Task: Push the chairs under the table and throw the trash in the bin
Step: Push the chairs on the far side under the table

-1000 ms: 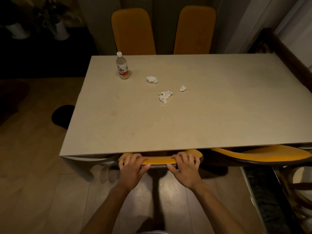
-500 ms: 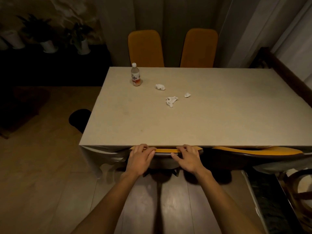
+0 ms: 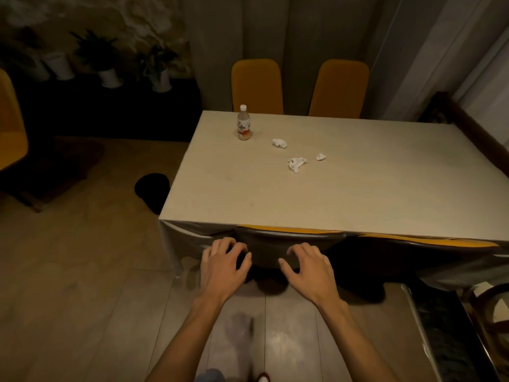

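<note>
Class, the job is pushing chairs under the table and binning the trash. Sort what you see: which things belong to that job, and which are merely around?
Belongs to the job:
near chair
right near chair
table
bottle
three crumpled tissues
black bin
left hand
right hand

Merely around:
potted plants
curtain

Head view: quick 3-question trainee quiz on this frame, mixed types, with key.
1. True or false: the bottle stands upright on the table.
2. How many crumpled tissues lie on the table? A) one B) three C) five
3. Fill in: the left hand and right hand are both at the back of the near ____.

Key: 1 true; 2 B; 3 chair.
</note>
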The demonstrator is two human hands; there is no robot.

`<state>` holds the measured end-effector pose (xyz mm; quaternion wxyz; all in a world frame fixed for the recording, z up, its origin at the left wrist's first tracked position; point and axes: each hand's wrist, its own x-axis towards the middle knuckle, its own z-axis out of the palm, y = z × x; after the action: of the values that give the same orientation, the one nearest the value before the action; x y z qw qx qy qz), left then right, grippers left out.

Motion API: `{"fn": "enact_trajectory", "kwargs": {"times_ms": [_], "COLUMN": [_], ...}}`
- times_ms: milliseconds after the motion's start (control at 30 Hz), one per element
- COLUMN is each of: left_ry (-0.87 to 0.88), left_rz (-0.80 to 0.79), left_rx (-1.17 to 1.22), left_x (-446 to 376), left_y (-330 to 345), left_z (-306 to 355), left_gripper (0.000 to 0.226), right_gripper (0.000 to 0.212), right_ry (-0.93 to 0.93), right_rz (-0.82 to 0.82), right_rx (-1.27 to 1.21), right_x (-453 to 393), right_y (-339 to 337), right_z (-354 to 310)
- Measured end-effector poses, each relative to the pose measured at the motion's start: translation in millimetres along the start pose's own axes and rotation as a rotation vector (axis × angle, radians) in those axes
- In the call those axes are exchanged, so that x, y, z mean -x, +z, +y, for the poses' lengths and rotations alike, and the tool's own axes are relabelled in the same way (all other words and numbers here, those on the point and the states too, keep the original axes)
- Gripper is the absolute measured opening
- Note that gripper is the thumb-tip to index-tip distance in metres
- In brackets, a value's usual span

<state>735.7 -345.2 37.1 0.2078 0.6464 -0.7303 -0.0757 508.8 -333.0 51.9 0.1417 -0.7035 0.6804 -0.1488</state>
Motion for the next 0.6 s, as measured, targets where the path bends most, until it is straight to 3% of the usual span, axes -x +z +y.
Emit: {"fn": "enact_trajectory", "kwargs": {"times_ms": [267, 600], "left_ry": [-0.054, -0.151], "left_rz": [0.111, 0.121], "left_rx": [0.012, 0.006], "left_x": [38.1, 66.7], "left_y": [-57.5, -135.2], "left_z": [-61.3, -189.6], "left_gripper": [0.020, 0.012], "right_gripper": [0.035, 0.038], "right_ry": [-0.120, -0.232], "right_rz": [0.020, 0.034], "right_rx": [-0.024, -0.097], "right_x": [13.6, 7.1], "right_y": [19.2, 64.9], "right_z": [-93.6, -243.1]}}
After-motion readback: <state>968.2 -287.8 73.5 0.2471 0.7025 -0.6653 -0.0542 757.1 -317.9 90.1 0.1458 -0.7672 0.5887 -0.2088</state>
